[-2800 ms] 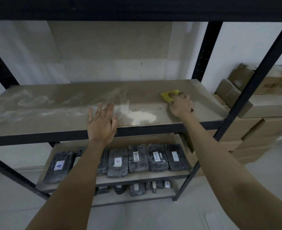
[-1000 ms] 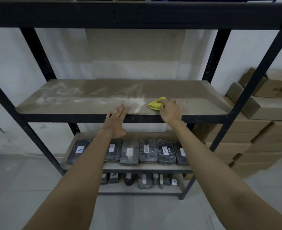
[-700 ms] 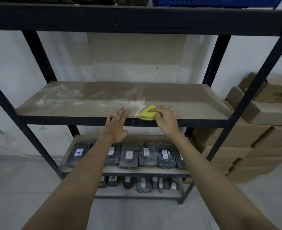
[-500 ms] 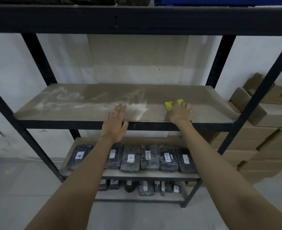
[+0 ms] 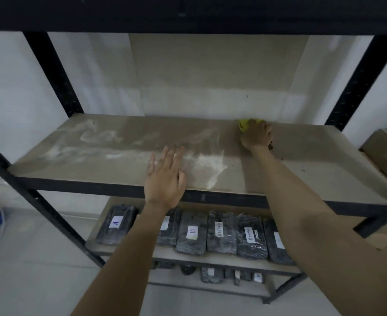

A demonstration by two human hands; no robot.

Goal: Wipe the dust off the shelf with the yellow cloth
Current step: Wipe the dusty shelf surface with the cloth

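Note:
The brown shelf board point(image 5: 324, 169) sits in a black metal rack. White dust point(image 5: 201, 159) smears its left half and middle; the right half looks mostly bare. My right hand point(image 5: 256, 135) presses the yellow cloth point(image 5: 243, 124) onto the board near the back edge, right of centre. Only a small corner of the cloth shows beyond my fingers. My left hand point(image 5: 165, 176) lies flat over the front edge of the shelf, fingers spread, holding nothing.
Black rack posts point(image 5: 53, 74) stand at the corners, and a dark upper shelf beam point(image 5: 188, 12) hangs overhead. Several black wrapped packs with white labels point(image 5: 191, 233) fill the lower shelf. Cardboard boxes point(image 5: 384, 144) are stacked to the right.
My right hand has pushed the cloth from near the shelf's front edge to its back edge. My left hand stays at the front edge. The camera has moved closer.

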